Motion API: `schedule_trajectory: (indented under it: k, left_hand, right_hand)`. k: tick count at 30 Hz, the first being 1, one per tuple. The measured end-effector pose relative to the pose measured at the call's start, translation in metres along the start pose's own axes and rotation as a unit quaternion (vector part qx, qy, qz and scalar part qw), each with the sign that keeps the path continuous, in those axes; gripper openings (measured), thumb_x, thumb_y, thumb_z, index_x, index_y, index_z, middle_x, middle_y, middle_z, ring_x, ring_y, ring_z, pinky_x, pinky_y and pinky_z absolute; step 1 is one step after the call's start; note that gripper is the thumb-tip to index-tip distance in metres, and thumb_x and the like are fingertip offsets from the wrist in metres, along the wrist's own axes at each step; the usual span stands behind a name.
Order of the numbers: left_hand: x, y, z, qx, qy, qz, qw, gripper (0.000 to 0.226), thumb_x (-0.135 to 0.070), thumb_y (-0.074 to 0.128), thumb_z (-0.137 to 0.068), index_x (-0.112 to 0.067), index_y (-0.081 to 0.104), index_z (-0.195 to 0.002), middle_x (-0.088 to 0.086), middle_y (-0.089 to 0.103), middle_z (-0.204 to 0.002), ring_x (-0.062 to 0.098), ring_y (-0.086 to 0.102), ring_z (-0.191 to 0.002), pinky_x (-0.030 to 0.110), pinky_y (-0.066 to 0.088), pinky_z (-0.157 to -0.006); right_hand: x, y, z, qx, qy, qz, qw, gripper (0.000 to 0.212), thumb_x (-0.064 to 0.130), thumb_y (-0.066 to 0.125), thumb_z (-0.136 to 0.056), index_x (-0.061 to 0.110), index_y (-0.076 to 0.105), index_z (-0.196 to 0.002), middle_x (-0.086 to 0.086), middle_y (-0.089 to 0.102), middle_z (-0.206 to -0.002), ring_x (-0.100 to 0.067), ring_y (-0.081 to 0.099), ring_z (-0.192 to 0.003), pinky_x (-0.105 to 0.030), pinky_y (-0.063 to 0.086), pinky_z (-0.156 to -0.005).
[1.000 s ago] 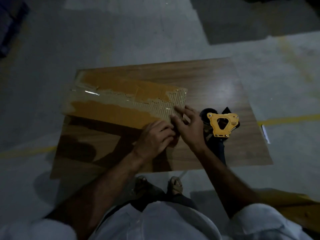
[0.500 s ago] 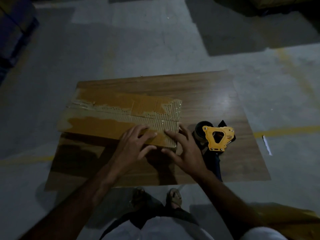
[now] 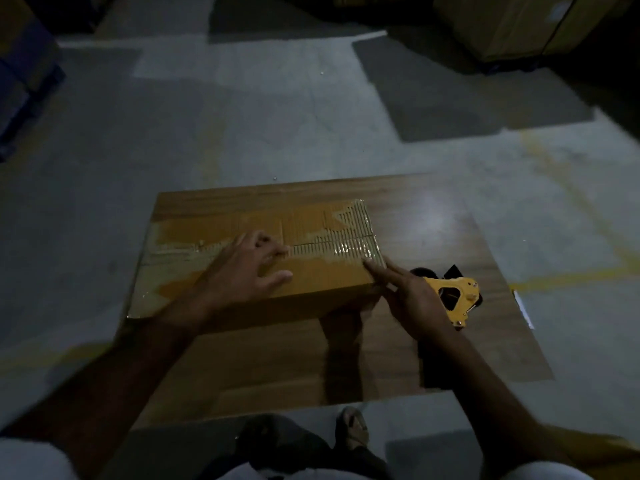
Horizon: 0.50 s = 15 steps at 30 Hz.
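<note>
A brown cardboard box (image 3: 322, 275) lies on a wooden board (image 3: 433, 237), its top torn and covered with shiny clear tape. My left hand (image 3: 242, 271) rests flat on the box top with fingers spread. At the box's near right corner is my right hand (image 3: 405, 292), straight fingers touching the taped edge and the thumb down at the side. A yellow tape dispenser (image 3: 457, 296) lies on the board just right of that hand, partly hidden by it.
The board sits on a grey concrete floor (image 3: 277, 133) with yellow painted lines (image 3: 571, 275). Large cardboard cartons (image 3: 519, 26) stand at the far right and dark stacked goods (image 3: 20, 81) at the far left. My sandalled feet (image 3: 353, 427) are at the board's near edge.
Both hands were bunched at the box's near right corner; the left has since slid left and flattened on the top, while the right stays at the corner. The view has tilted upward.
</note>
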State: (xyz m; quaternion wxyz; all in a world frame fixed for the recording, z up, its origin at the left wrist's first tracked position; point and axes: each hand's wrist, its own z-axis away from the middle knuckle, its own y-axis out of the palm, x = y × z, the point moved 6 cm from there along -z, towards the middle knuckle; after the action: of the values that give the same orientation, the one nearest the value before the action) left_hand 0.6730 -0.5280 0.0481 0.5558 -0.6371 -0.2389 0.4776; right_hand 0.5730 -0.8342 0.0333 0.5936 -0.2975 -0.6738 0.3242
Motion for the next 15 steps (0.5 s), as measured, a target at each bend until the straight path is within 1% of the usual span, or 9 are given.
schedule_trajectory:
  k: [1, 2, 4, 5, 7, 9, 10, 12, 15]
  left_hand:
    - [0.014, -0.007, -0.005, 0.011, -0.006, -0.006, 1.0, 0.066, -0.084, 0.048, -0.084, -0.054, 0.042, -0.142, -0.008, 0.034, -0.151, 0.014, 0.038, -0.13, 0.047, 0.044, -0.103]
    - [0.028, -0.013, -0.01, 0.022, -0.01, -0.015, 1.0, 0.07, -0.087, 0.048, -0.083, -0.054, 0.04, -0.145, -0.006, 0.031, -0.155, 0.021, 0.037, -0.136, 0.051, 0.041, -0.106]
    - [0.048, -0.023, -0.019, 0.051, -0.009, -0.024, 0.998, 0.082, -0.092, 0.046, -0.079, -0.053, 0.034, -0.15, -0.003, 0.022, -0.163, 0.028, 0.028, -0.146, 0.057, 0.035, -0.113]
    - [0.056, -0.026, -0.022, 0.065, -0.005, -0.023, 0.998, 0.086, -0.093, 0.045, -0.079, -0.053, 0.031, -0.153, -0.002, 0.018, -0.166, 0.029, 0.024, -0.149, 0.058, 0.031, -0.116]
    - [0.067, -0.031, -0.029, 0.076, 0.014, -0.024, 0.997, 0.085, -0.09, 0.044, -0.083, -0.051, 0.026, -0.157, 0.002, 0.015, -0.17, 0.031, 0.02, -0.153, 0.057, 0.023, -0.12]
    - [0.076, -0.037, -0.037, 0.069, 0.03, -0.021, 0.997, 0.083, -0.086, 0.041, -0.088, -0.048, 0.022, -0.159, 0.006, 0.019, -0.17, 0.031, 0.018, -0.155, 0.053, 0.013, -0.124]
    - [0.082, -0.039, -0.04, 0.069, 0.027, -0.015, 0.997, 0.083, -0.085, 0.039, -0.09, -0.046, 0.02, -0.161, 0.008, 0.022, -0.17, 0.031, 0.02, -0.155, 0.052, 0.012, -0.125]
    - [0.093, -0.038, -0.045, 0.087, 0.008, -0.012, 0.996, 0.088, -0.087, 0.036, -0.089, -0.043, 0.015, -0.163, 0.01, 0.027, -0.168, 0.034, 0.025, -0.154, 0.053, 0.016, -0.124]
    - [0.099, -0.037, -0.049, 0.099, 0.01, -0.019, 0.995, 0.102, -0.095, 0.033, -0.082, -0.036, 0.017, -0.163, 0.007, 0.034, -0.166, 0.035, 0.034, -0.15, 0.055, 0.024, -0.122]
  right_hand:
    - [0.01, 0.001, 0.004, -0.049, 0.015, 0.046, 0.998, 0.058, 0.017, 0.053, -0.099, 0.042, 0.047, -0.151, -0.006, 0.049, -0.157, -0.024, 0.07, -0.107, -0.019, 0.053, -0.067]
    - [0.021, 0.002, 0.007, -0.102, 0.049, 0.077, 0.991, 0.058, 0.011, 0.054, -0.096, 0.034, 0.053, -0.149, -0.01, 0.055, -0.151, -0.026, 0.068, -0.107, -0.02, 0.051, -0.069]
    - [0.052, 0.012, 0.013, -0.184, 0.152, 0.092, 0.967, 0.052, 0.009, 0.063, -0.09, 0.025, 0.064, -0.139, -0.018, 0.053, -0.148, -0.035, 0.056, -0.127, -0.034, 0.051, -0.092]
    - [0.074, 0.026, 0.012, -0.194, 0.195, 0.09, 0.957, 0.048, 0.013, 0.068, -0.089, 0.024, 0.066, -0.136, -0.021, 0.047, -0.15, -0.04, 0.047, -0.135, -0.044, 0.048, -0.103]
    - [0.123, 0.063, 0.002, -0.158, 0.259, 0.068, 0.951, 0.044, 0.036, 0.066, -0.096, 0.03, 0.063, -0.139, -0.028, 0.026, -0.161, -0.046, 0.026, -0.148, -0.054, 0.033, -0.119]
    - [0.161, 0.1, -0.01, -0.113, 0.327, -0.014, 0.938, 0.059, 0.061, 0.057, -0.097, 0.038, 0.05, -0.15, -0.029, -0.007, -0.168, -0.044, 0.003, -0.156, -0.054, 0.018, -0.126]
    - [0.175, 0.114, -0.014, -0.106, 0.359, -0.061, 0.925, 0.068, 0.066, 0.058, -0.094, 0.04, 0.042, -0.155, -0.028, -0.02, -0.166, -0.046, 0.001, -0.156, -0.054, 0.02, -0.126]
    - [0.191, 0.135, -0.016, -0.114, 0.408, -0.145, 0.894, 0.084, 0.065, 0.063, -0.092, 0.045, 0.023, -0.162, -0.029, -0.024, -0.164, -0.049, 0.018, -0.152, -0.052, 0.034, -0.12]
    - [0.199, 0.156, -0.015, -0.134, 0.414, -0.223, 0.872, 0.09, 0.061, 0.059, -0.097, 0.053, -0.004, -0.16, -0.025, 0.026, -0.16, -0.04, 0.047, -0.135, -0.05, 0.046, -0.11]
